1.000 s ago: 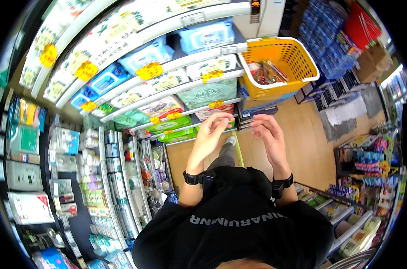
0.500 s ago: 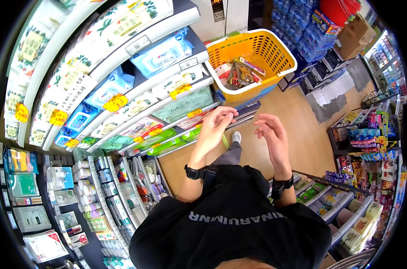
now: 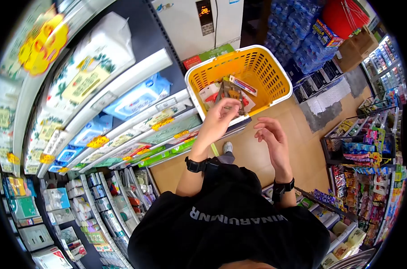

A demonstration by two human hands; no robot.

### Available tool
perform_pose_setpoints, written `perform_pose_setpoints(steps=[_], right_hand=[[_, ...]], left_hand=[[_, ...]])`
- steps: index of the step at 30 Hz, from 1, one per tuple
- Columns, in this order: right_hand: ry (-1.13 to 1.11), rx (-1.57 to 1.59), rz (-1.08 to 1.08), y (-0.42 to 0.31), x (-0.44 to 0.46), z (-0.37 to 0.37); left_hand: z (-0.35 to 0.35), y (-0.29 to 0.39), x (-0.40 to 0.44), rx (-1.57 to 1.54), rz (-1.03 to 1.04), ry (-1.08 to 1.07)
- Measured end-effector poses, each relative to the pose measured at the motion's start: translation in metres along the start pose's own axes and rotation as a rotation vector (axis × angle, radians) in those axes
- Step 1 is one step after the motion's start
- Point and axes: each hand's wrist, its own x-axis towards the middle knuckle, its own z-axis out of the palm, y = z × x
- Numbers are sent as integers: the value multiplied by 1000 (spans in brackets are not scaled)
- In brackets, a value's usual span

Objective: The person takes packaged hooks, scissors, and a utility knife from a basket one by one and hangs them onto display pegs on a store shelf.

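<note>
My left hand (image 3: 218, 120) is raised, its fingers loosely bent with nothing visible in them. In the view it overlaps the near rim of a yellow shopping basket (image 3: 268, 87) with a white edge; whether it touches the basket I cannot tell. My right hand (image 3: 274, 136) hangs over the floor to the right of the basket's front, fingers curved and apart, holding nothing. In the basket lie a long slim box (image 3: 243, 85), a dark clear-fronted package (image 3: 230, 91) and a white-and-red package (image 3: 209, 94), partly hidden behind my left hand.
Shelves on the left carry packs of wipes (image 3: 140, 96) and tissues (image 3: 93, 67). Behind the basket stands a white appliance (image 3: 230, 20) with a lit display. Bottled water packs (image 3: 297, 27), a red bucket (image 3: 344, 18) and cartons (image 3: 358, 47) are stacked back right. A snack rack (image 3: 360, 143) borders the tiled floor.
The basket and the left shelves appear nearer, and more of the white appliance shows. My left hand now overlaps the basket's front; both hands keep nearly the same pose.
</note>
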Motion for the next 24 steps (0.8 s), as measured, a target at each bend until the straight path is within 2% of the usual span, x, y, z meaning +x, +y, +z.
perform_pose_setpoints(steps=[2,4,11,24], right_hand=[[21,-7,5,-5,16,-11],[43,-13,10,-9,30,-21],[28,-42,28,-13,81,-44],[-105,-68,154,-9,159,-84]], left_hand=[[0,0,29,13,63,9],[1,8,52,28,13,14],[-9,-15,106,-48,34,56],[-15,-52,140,-34,-282,261]])
